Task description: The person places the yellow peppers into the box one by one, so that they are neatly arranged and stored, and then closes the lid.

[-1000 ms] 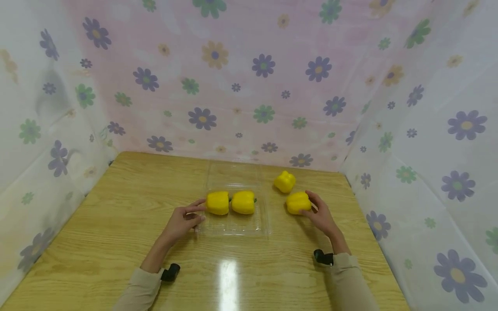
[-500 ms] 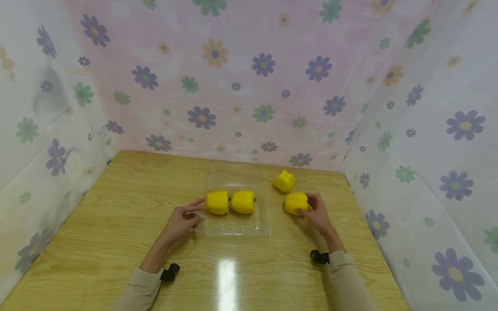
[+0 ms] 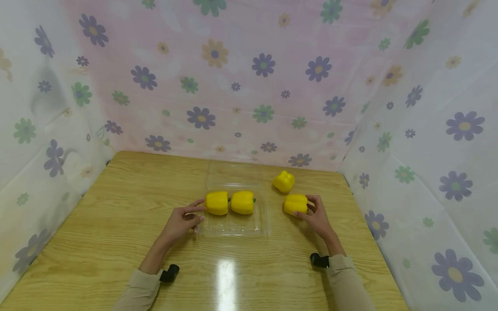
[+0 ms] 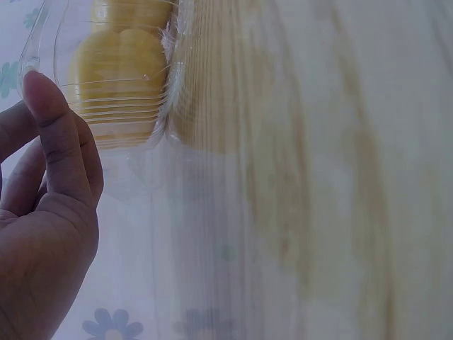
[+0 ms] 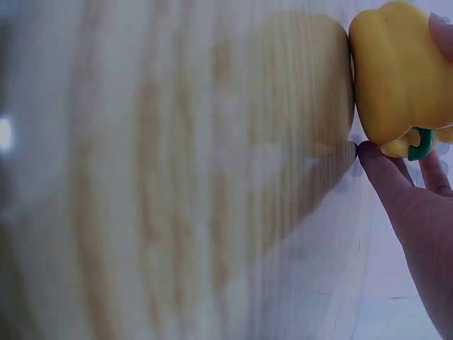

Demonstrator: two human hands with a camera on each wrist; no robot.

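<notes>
A clear plastic clamshell container (image 3: 233,226) lies opened out on the table, its lid (image 3: 233,172) toward the back wall. Two yellow bell peppers lie in its tray, a left one (image 3: 216,203) and a right one (image 3: 242,202), green stems pointing right. My left hand (image 3: 180,222) pinches the tray's left edge; in the left wrist view the thumb (image 4: 49,106) presses the clear rim. To the right of the container, my right hand (image 3: 320,218) grips another yellow bell pepper (image 3: 295,204) low at the table, thumb at its front. Its green stem (image 5: 422,144) faces the palm in the right wrist view.
One more yellow bell pepper (image 3: 284,182) stands behind the gripped one, near the table's back edge. Flower-printed cloth walls (image 3: 241,86) close in the wooden table (image 3: 128,194) at the back and both sides.
My right hand and its pepper have shifted slightly left, and the thumb has slid left along the pepper's front. The left hand and the container stay as they were.
</notes>
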